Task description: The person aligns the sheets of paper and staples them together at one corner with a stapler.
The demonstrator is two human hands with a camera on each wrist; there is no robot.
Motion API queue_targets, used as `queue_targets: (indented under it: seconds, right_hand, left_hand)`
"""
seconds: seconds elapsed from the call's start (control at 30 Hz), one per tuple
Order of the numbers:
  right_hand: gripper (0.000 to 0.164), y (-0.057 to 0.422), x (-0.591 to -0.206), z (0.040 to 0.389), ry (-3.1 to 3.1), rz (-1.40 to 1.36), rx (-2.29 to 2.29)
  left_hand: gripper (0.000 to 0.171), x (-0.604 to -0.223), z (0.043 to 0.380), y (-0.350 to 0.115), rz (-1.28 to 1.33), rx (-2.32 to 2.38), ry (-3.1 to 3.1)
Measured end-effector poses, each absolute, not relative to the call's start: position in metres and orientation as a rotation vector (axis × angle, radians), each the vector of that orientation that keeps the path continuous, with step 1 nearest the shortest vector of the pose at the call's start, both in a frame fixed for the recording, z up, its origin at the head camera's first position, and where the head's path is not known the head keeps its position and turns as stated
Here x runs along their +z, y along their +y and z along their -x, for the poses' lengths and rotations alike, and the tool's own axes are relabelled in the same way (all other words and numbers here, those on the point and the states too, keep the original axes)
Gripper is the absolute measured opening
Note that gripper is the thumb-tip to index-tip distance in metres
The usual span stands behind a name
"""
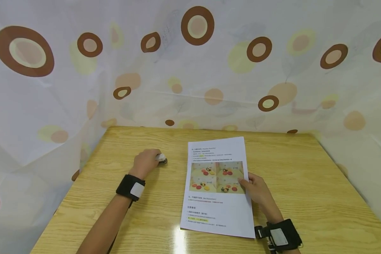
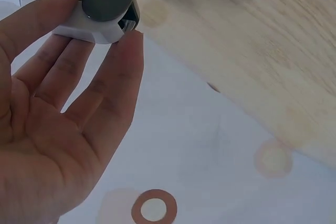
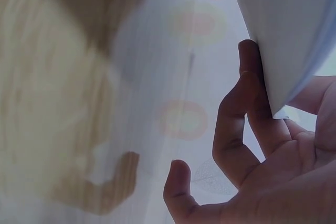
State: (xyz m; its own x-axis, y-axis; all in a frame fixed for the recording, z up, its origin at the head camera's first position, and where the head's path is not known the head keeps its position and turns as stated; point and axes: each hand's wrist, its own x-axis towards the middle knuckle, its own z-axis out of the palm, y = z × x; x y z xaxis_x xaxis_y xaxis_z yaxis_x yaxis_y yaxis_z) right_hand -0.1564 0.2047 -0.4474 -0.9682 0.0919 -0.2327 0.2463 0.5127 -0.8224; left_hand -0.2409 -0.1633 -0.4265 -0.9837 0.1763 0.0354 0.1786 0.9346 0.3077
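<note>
My left hand [image 1: 147, 163] grips a small white and dark grey stapler [image 2: 109, 4], thumb on one side and fingers on the other. In the head view the stapler's end pokes out to the right of the hand, over the left-middle part of the table. With the right hand [image 1: 256, 189] I pinch the right edge of printed paper [image 1: 209, 208], thumb on its front and fingers behind. The paper is tilted up and shows text, yellow highlights and a block of four photos. From the right wrist view, the back of the paper [image 3: 286, 30] bends between thumb and fingers.
A light wooden table [image 1: 304, 169] lies under both hands. White sheeting [image 1: 165, 70] with brown and pastel circles hangs behind it and along its sides. Black straps [image 1: 127, 187] with pale patches wrap both wrists.
</note>
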Motion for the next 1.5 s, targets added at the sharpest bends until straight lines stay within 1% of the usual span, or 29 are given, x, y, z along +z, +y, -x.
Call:
queue_targets:
  seconds: [0.47,0.7,1.13,1.5]
  right_hand:
    - [0.043,0.204,-0.446,0.154,2.589,-0.285,-1.47]
    - [0.041,0.204,-0.445,0.155,2.589,-0.268,-1.492]
    - [0.042,0.203,-0.446,0.156,2.59,-0.235,-1.502]
    - [0.037,0.203,-0.446,0.155,2.613,-0.222,-1.49]
  left_hand:
    - [0.025,-0.437,0.255,-0.126,0.429,-0.544,-2.973]
    - [0.024,-0.436,0.255,-0.111,0.507,-0.598,-2.927]
    - [0.024,-0.436,0.252,-0.102,0.501,-0.62,-2.908]
    - [0.025,-0.435,0.258,-0.096,0.413,-0.554,-2.927]
